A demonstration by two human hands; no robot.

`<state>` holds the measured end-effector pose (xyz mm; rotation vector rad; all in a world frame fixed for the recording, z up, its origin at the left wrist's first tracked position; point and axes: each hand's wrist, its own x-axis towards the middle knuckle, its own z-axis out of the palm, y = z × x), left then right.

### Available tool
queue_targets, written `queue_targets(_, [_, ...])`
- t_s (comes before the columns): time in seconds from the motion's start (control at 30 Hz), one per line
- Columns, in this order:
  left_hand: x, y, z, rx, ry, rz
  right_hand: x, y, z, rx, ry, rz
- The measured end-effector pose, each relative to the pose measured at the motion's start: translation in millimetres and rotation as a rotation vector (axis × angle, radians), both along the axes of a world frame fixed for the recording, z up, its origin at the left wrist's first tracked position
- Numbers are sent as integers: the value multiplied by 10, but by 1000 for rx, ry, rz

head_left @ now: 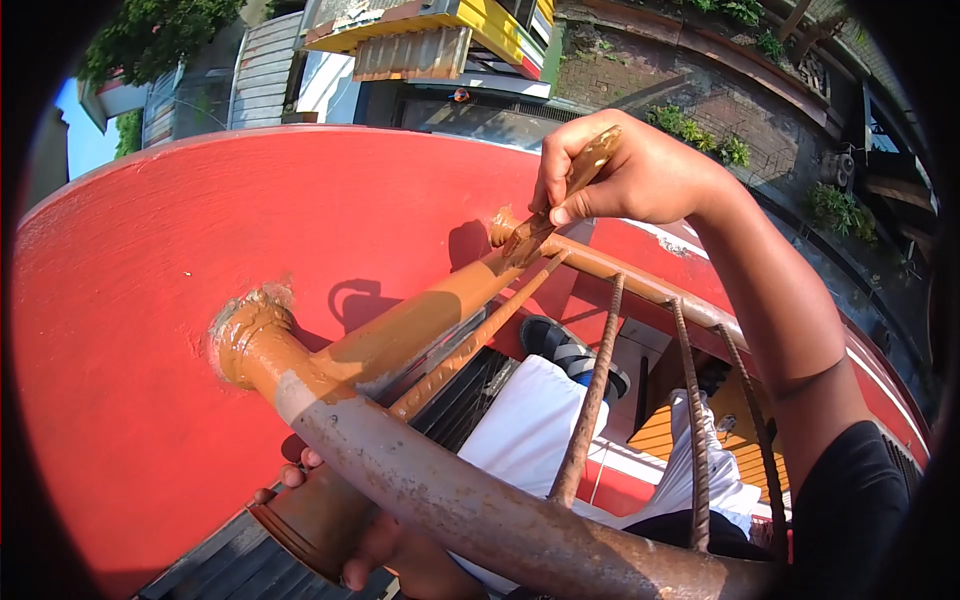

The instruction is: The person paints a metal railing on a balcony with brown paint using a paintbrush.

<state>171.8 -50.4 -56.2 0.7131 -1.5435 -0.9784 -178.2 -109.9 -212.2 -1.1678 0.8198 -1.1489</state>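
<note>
My right hand (630, 170) is closed round the wooden handle of a paintbrush (592, 160). The bristles touch the orange-brown painted pipe (430, 310) near its far end. Below the thick near pipe (420, 460), my left hand (385, 550) is wrapped round a brown paint-stained cup (315, 520); the pipe hides part of that hand, and the cup's contents do not show. Wet-looking orange-brown paint covers the pipe joint at the wall (250, 335), while the rest of the near pipe is grey and rusty.
A red wall (150, 280) curves along the left and back. Ribbed metal bars (590, 400) span the railing. Through them show white-trousered legs (530, 410) and a sandalled foot (570, 360). Far below lie a paved yard (640, 70) and a yellow-edged roof (400, 35).
</note>
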Motion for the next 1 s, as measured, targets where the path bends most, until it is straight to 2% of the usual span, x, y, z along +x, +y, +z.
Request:
queue_targets(0.03, [31,2,2,-26,-39,37,-5,-4,-12,1,26,27])
queue_targets(0.13, [-118,-33,-11,-5,53,-56,191,-27,-72,-32,132,188])
queue_targets(0.23, [-66,-11,3,-18,-17,19,266,-61,-50,-10,-19,135])
queue_targets(0.33, [65,66,-7,10,-173,227,4,-23,108,-65,41,-74])
queue_targets(0.47, [-4,83,25,52,-103,194,-253,7,43,-80,111,-381])
queue_targets(0.53, [-31,126,70,138,-12,196,-282,35,50,-24,86,-448])
queue_targets(0.57, [-24,154,91,138,-64,207,-263,43,89,-24,50,-477])
queue_targets(0.63, [11,209,139,131,-161,239,-229,54,276,-91,119,-513])
queue_targets(0.7, [-5,273,88,137,-104,283,-233,51,534,-218,282,-509])
queue_targets(0.73, [17,307,77,144,-95,199,-251,67,731,-241,366,-491])
queue_targets(0.83, [32,412,111,96,-187,12,-397,70,1324,-581,649,-478])
queue_targets(0.87, [-11,438,154,76,-189,-14,-408,128,1529,-560,632,-501])
queue_targets(0.9, [-46,544,187,168,-156,21,-328,270,1888,-610,752,-580])
queue_targets(0.93, [-83,666,210,261,-117,50,-325,391,2085,-574,566,-570])
queue_targets(0.97, [-121,738,263,323,-64,64,-378,500,2279,-832,738,-637])
queue_targets(1.0, [-160,809,315,383,-9,79,-350,680,2503,-766,643,-645])
